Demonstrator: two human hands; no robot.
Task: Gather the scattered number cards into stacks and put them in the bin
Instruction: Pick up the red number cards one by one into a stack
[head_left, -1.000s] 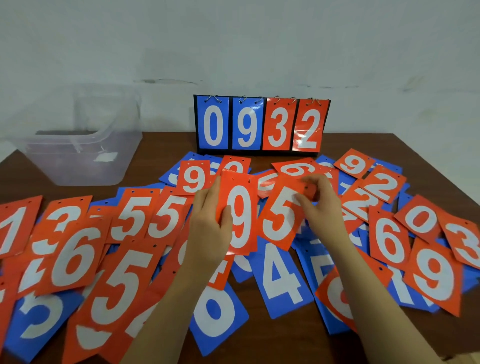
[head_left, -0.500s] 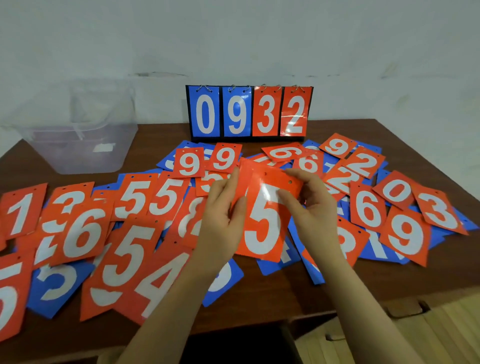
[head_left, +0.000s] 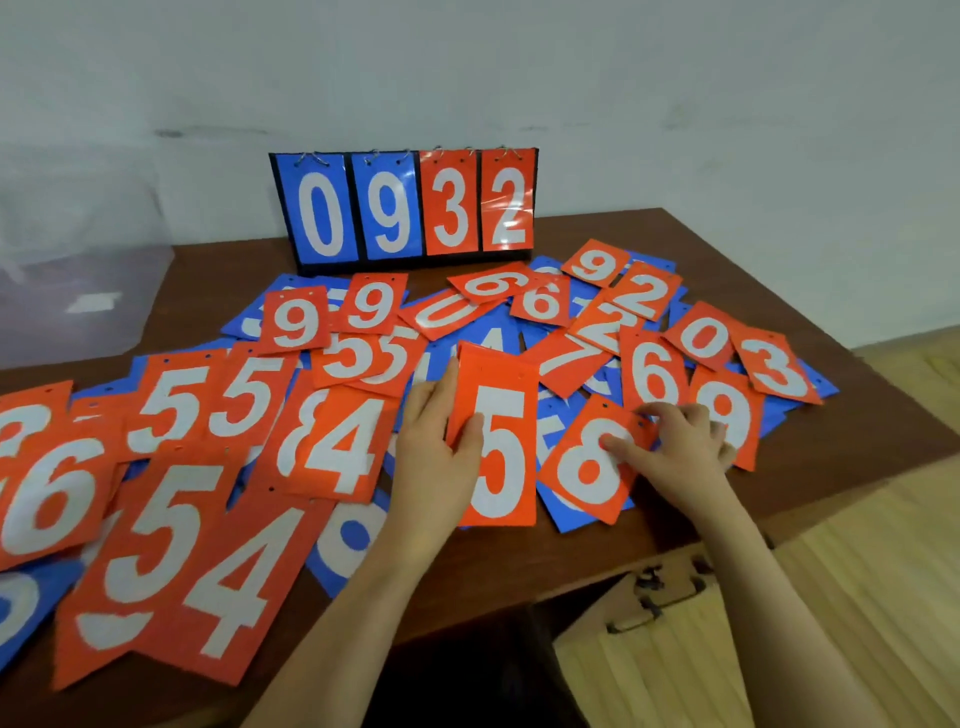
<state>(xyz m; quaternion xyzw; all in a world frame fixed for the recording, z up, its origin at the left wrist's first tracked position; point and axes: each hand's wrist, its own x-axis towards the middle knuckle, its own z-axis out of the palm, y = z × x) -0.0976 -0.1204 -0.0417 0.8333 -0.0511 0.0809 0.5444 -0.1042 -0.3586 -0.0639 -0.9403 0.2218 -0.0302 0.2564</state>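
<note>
My left hand (head_left: 439, 452) holds a small stack of red cards upright, with a red 5 card (head_left: 500, 436) on top, thumb across its left edge. To its right, my right hand (head_left: 675, 441) pinches the upper right corner of a red 8 card (head_left: 587, 467) lying on blue cards. Several red and blue number cards lie scattered over the brown table (head_left: 519, 566). The clear plastic bin (head_left: 78, 291) stands at the far left, partly out of view.
A flip scoreboard (head_left: 405, 208) reading 0932 stands at the back against the white wall. The table's right edge and front edge are near my arms. A metal latch (head_left: 660, 597) hangs below the front edge over a pale wood floor.
The right hand let go of the 5 card stack and moved right onto the red 8 card. The left hand now holds the stack alone. The view shifted right.
</note>
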